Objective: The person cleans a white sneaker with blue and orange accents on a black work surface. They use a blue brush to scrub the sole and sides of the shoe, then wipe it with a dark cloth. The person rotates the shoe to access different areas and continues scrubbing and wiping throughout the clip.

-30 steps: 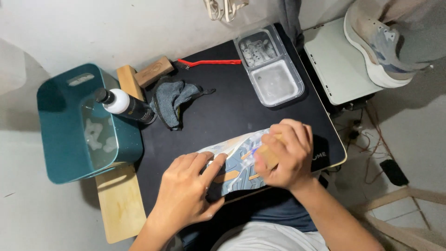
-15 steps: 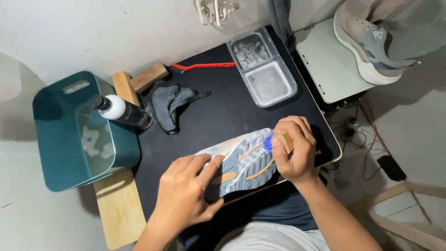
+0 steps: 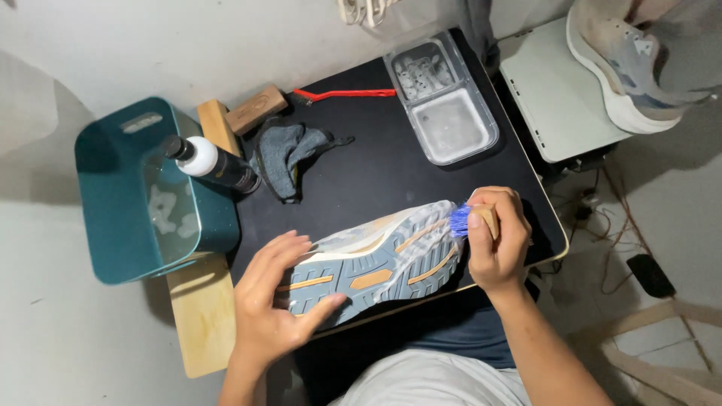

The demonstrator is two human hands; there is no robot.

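A sports shoe (image 3: 376, 265) lies sole-up along the near edge of a black table (image 3: 376, 165); its grey-blue sole has orange inserts. My left hand (image 3: 272, 297) presses on the heel end, fingers spread over the sole. My right hand (image 3: 498, 240) grips a wooden brush with blue bristles (image 3: 460, 220), and the bristles touch the toe end of the sole.
A clear two-part tray (image 3: 445, 98) with water stands at the table's far right. A red-handled brush (image 3: 344, 94), a grey cloth (image 3: 286, 156), a black-and-white bottle (image 3: 210, 162) and wooden blocks (image 3: 256, 110) lie at the back left. A teal bin (image 3: 139, 192) stands left. A second shoe (image 3: 632, 64) rests at the upper right.
My right hand with the brush has moved from the middle of the sole toward the toe end. My left hand stays on the heel.
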